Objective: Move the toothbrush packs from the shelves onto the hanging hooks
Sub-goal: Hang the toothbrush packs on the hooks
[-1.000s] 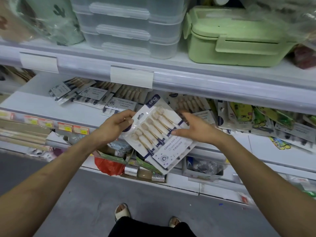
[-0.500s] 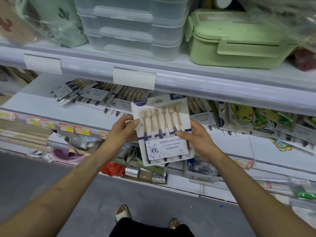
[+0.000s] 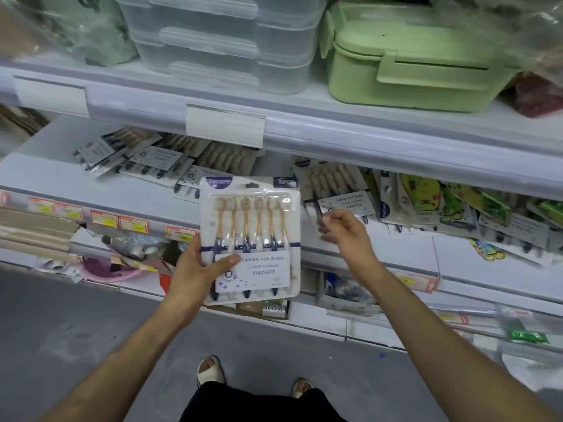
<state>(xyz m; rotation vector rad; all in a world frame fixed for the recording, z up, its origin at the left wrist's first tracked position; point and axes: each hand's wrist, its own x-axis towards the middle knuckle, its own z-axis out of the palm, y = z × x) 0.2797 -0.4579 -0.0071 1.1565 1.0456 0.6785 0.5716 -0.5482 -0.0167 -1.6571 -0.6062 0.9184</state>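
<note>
**Hands.** The left hand (image 3: 198, 269) grips the lower left edge of a flat white blister pack of toothbrushes (image 3: 253, 208), with the thumb laid across the printed label and the fingers behind. We see the pack held upright, facing us, in front of the white middle shelf (image 3: 91, 190). The right hand (image 3: 344, 236) hovers just beside the pack's right edge, apart from it. Its fingers are loosely curled and blurred, and they hold nothing we can make out.

**Surroundings.** The middle shelf carries further toothbrush packs lying flat: an overlapping group at the left (image 3: 146, 156) and one near the right hand (image 3: 341, 190). Yellow-green cartoon-printed packets (image 3: 426, 193) lie farther right. Below are the grey floor (image 3: 76, 330) and the person's sandalled foot (image 3: 210, 368).

**Containers.** On the upper shelf (image 3: 335, 129) a stack of clear plastic lidded boxes (image 3: 225, 41) stands beside a pale green clip-lid lunch box (image 3: 411, 62). The held pack contains six brushes with tan handles and dark ends.
</note>
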